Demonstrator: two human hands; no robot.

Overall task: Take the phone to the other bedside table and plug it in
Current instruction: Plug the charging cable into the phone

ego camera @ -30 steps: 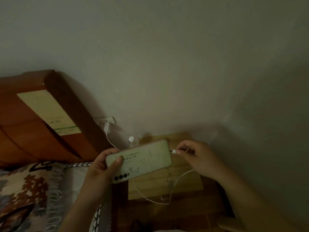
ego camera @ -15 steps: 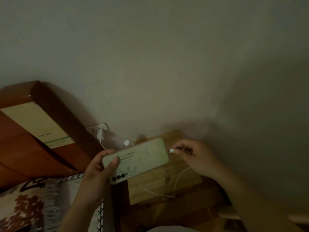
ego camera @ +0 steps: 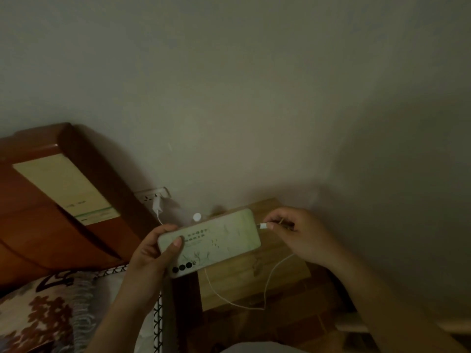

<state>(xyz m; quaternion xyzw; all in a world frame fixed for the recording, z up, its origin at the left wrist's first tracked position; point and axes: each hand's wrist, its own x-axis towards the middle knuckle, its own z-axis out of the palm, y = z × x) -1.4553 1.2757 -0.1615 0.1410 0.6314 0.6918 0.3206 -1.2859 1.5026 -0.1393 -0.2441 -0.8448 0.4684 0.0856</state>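
Hands fill the near part of the view. The left hand (ego camera: 155, 253) is clamped around the camera end of the phone (ego camera: 210, 242), thumb across its pale back, holding it level above the front of the bedside table (ego camera: 285, 273). The right hand (ego camera: 303, 235) pinches the white plug (ego camera: 263, 226) of the charging cable (ego camera: 267, 284) between thumb and forefinger, its tip just beside the phone's free end; whether it touches the port is too small to tell. Compared with 0.5 s ago, both hands hold the same grips and the plug sits about as close to the phone, while the whole scene sits slightly differently in the view. The cable loops down over the table top and back up behind the phone. A patterned blanket (ego camera: 48, 312) lies at the left. Behind the phone stands 1 small white-capped bottle (ego camera: 196, 216). Farther back, a white charger (ego camera: 157, 205) sits in the wall socket (ego camera: 153, 195) beside the wooden headboard (ego camera: 51, 200).
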